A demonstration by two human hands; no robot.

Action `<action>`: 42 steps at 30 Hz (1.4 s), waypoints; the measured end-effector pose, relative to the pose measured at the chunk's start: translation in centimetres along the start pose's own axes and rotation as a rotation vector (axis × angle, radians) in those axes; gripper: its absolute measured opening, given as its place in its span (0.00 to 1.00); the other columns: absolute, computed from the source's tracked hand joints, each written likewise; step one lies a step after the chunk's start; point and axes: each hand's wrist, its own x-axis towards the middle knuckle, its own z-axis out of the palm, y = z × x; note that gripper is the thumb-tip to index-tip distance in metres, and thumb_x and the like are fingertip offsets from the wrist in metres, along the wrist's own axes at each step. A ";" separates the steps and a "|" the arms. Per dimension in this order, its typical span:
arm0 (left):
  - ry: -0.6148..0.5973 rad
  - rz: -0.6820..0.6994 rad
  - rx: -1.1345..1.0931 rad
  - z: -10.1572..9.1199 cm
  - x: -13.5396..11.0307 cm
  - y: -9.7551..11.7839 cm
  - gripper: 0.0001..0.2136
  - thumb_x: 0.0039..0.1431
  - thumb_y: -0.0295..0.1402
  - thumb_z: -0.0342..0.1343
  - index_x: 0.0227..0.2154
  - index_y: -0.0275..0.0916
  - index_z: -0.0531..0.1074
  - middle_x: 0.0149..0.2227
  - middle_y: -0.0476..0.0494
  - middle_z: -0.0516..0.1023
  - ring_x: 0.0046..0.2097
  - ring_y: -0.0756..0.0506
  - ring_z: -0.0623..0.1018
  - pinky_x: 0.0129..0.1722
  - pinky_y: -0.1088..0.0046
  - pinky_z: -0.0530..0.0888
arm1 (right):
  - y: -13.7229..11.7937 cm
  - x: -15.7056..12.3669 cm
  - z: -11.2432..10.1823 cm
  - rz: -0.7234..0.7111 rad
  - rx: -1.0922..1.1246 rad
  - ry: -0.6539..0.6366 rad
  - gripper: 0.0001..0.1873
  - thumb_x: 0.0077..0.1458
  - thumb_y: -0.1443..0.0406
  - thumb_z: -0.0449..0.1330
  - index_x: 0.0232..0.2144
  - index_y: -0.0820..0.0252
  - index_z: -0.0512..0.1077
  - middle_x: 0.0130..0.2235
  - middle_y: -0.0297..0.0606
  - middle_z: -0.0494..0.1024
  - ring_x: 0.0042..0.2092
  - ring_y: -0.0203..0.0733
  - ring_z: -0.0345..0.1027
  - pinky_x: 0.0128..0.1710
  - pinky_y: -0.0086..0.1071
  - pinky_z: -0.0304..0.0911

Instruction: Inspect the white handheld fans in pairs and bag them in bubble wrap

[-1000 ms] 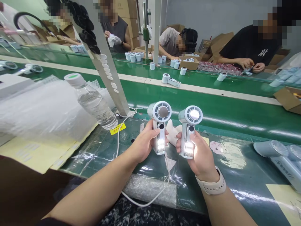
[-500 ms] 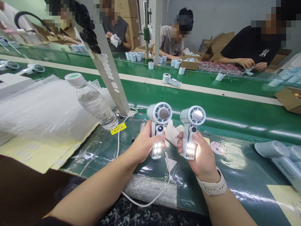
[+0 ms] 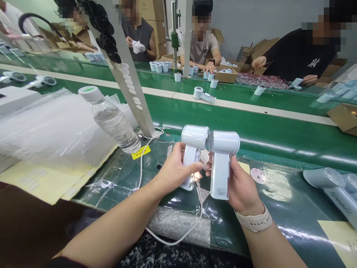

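Observation:
Two pale blue handheld fans are held up side by side over the bench, their smooth sides toward me. My left hand (image 3: 178,169) is closed around the handle of the left handheld fan (image 3: 194,136), thumb across the front; a light glows near its lower right edge. My right hand (image 3: 242,186) grips the right handheld fan (image 3: 220,176) along its handle, fingers mostly behind it. The two fan heads nearly touch. A white cable (image 3: 192,233) loops below the hands. Behind the fans a whitish cloth or paper (image 3: 205,158) is partly hidden.
A water bottle (image 3: 111,119) stands tilted left, beside plastic bags (image 3: 55,130). A metal post (image 3: 128,82) rises behind it. More fans (image 3: 325,178) lie at right. Beyond runs a green conveyor (image 3: 264,123) with a fan (image 3: 204,95) on its pale strip; several co-workers sit opposite.
Both fans have been turned, so their round grilles and lit handle sides now face away, and they are closer together. Across the belt, one co-worker has raised their head and reached toward the small cups.

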 end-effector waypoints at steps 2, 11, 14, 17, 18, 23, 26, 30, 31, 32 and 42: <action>-0.035 -0.008 -0.028 0.0 -0.1 -0.1 0.25 0.52 0.44 0.65 0.46 0.42 0.59 0.38 0.41 0.78 0.28 0.44 0.79 0.26 0.67 0.74 | 0.1 -0.2 0.1 -0.003 0.010 0.008 0.22 0.60 0.46 0.57 0.40 0.55 0.77 0.37 0.40 0.80 0.38 0.48 0.74 0.39 0.42 0.74; -0.163 0.040 -0.162 0.4 -0.4 0.1 0.18 0.59 0.44 0.58 0.45 0.44 0.58 0.40 0.42 0.78 0.35 0.42 0.80 0.32 0.64 0.76 | -0.5 -0.1 0.8 -0.035 0.123 0.030 0.17 0.62 0.53 0.55 0.38 0.56 0.78 0.39 0.43 0.82 0.39 0.49 0.75 0.41 0.46 0.73; -0.176 0.038 -0.203 0.5 -0.3 0.3 0.24 0.54 0.42 0.65 0.47 0.44 0.59 0.39 0.44 0.77 0.36 0.44 0.79 0.35 0.67 0.75 | -0.6 -0.1 1.0 -0.006 0.192 0.085 0.18 0.63 0.55 0.50 0.38 0.56 0.78 0.33 0.39 0.79 0.34 0.43 0.73 0.38 0.39 0.73; -0.224 0.002 -0.225 0.4 -0.1 0.4 0.29 0.46 0.38 0.71 0.48 0.40 0.63 0.34 0.47 0.75 0.32 0.48 0.76 0.34 0.71 0.72 | -0.8 -0.2 1.1 0.006 0.201 0.064 0.17 0.59 0.56 0.51 0.35 0.57 0.76 0.27 0.36 0.74 0.27 0.39 0.67 0.29 0.33 0.70; -0.234 -0.020 -0.218 0.4 0.0 0.4 0.30 0.43 0.38 0.72 0.47 0.39 0.65 0.31 0.48 0.74 0.31 0.49 0.74 0.32 0.72 0.70 | -0.8 -0.2 1.0 0.001 0.189 0.046 0.16 0.58 0.56 0.51 0.32 0.57 0.76 0.26 0.36 0.74 0.26 0.39 0.66 0.27 0.32 0.68; -0.187 -0.125 -0.226 0.1 0.2 0.1 0.25 0.45 0.42 0.71 0.41 0.35 0.69 0.31 0.48 0.73 0.31 0.51 0.72 0.31 0.74 0.68 | -1.0 -0.2 0.5 -0.038 0.132 -0.004 0.15 0.56 0.55 0.53 0.26 0.58 0.71 0.27 0.37 0.74 0.26 0.39 0.66 0.26 0.31 0.66; -0.171 -0.109 -0.312 0.1 0.4 0.1 0.20 0.51 0.44 0.66 0.39 0.35 0.70 0.36 0.45 0.74 0.32 0.49 0.74 0.33 0.73 0.71 | -1.0 -0.3 0.6 -0.068 0.169 0.022 0.15 0.55 0.54 0.54 0.29 0.58 0.71 0.29 0.37 0.75 0.24 0.38 0.66 0.24 0.32 0.64; -0.217 -0.097 -0.380 0.0 0.6 0.3 0.14 0.55 0.39 0.59 0.40 0.35 0.69 0.37 0.41 0.78 0.35 0.44 0.78 0.34 0.69 0.74 | -1.0 -0.5 0.9 -0.085 0.214 0.025 0.14 0.53 0.55 0.56 0.34 0.57 0.73 0.31 0.37 0.75 0.25 0.39 0.66 0.22 0.31 0.62; -0.224 -0.088 -0.389 0.0 0.6 0.4 0.13 0.56 0.37 0.58 0.40 0.35 0.69 0.37 0.40 0.78 0.36 0.43 0.79 0.35 0.69 0.74 | -1.0 -0.6 1.0 -0.095 0.207 0.016 0.14 0.52 0.55 0.57 0.35 0.57 0.73 0.29 0.37 0.74 0.26 0.40 0.66 0.22 0.31 0.62; -0.229 -0.077 -0.394 0.0 0.6 0.4 0.12 0.56 0.35 0.57 0.40 0.36 0.69 0.37 0.40 0.79 0.36 0.43 0.79 0.35 0.68 0.75 | -1.0 -0.6 1.0 -0.109 0.192 0.009 0.13 0.52 0.55 0.57 0.35 0.56 0.73 0.28 0.37 0.74 0.26 0.41 0.66 0.22 0.32 0.63; -0.230 -0.039 -0.289 0.1 0.1 0.6 0.17 0.56 0.35 0.59 0.48 0.38 0.68 0.41 0.40 0.80 0.41 0.39 0.82 0.38 0.65 0.77 | -0.6 -0.5 -0.4 -0.232 0.112 0.036 0.14 0.53 0.55 0.61 0.39 0.54 0.76 0.35 0.40 0.80 0.37 0.48 0.74 0.39 0.44 0.73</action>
